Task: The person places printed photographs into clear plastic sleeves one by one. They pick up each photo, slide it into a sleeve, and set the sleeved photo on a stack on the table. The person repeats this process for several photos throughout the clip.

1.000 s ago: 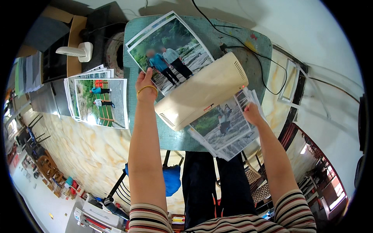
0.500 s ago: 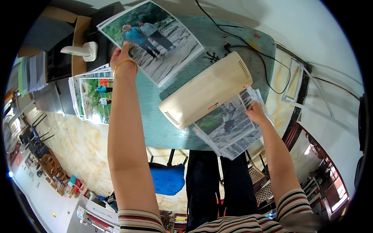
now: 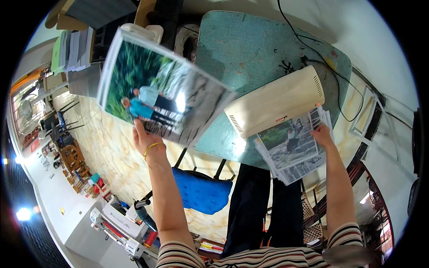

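My left hand (image 3: 147, 140) is closed on the lower edge of a large glossy photo print (image 3: 143, 96) of two people by rocks. This print is held up left of the table and blurs toward its right corner. On the table's near side lies a cream laminator (image 3: 277, 100), long and low, with a small red light. Along its near edge is another photo print (image 3: 286, 140), over a fanned stack of prints (image 3: 299, 172). My right hand (image 3: 322, 135) pinches the right edge of that upper photo print. Whether its far edge sits inside the laminator I cannot tell.
The worn green table (image 3: 241, 53) carries a black cord (image 3: 308, 44) on its far side. A white handheld device (image 3: 154, 32) and paper stacks (image 3: 73, 51) stand at the far left. A blue-cushioned chair (image 3: 201, 190) is below the table's near edge.
My left hand has brought its photo print down toward me, away from over the table. The whole view has shifted left. My right hand stays at the print by the laminator.
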Motion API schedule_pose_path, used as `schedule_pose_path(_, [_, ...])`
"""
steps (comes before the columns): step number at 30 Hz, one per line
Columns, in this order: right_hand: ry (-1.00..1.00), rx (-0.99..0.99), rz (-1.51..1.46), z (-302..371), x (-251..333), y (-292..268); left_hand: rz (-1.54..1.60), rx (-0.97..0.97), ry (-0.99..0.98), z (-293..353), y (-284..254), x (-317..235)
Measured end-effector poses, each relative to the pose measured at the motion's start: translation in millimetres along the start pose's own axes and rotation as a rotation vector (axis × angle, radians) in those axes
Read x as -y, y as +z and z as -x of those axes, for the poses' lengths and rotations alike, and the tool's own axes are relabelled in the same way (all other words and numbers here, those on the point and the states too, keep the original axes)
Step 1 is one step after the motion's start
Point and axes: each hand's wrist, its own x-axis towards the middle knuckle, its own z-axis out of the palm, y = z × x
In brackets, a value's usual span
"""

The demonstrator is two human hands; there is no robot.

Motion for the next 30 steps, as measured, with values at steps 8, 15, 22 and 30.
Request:
schedule_pose_path(8, [0.003, 0.032, 0.016, 4.3, 18.5, -10.2, 0.007, -0.183, -0.097, -104.9, -124.6, 101.8])
schedule_pose_path(15, [0.002, 0.024, 0.005, 4.7, 11.8, -9.7, -0.392, -0.632, -0.205, -129.8, -110.9, 120.8])
schedule_pose_path(22, [0.046, 0.026, 0.021, 3.6, 8.8, -8.3, -1.661, 0.383, 1.030, -30.0, -20.9, 107.5])
schedule_pose_path(30, [0.042, 0.150, 0.013, -0.6, 8.1, -11.1, -1.744, 0.434, 0.936, -57.9, -7.1, 112.1])
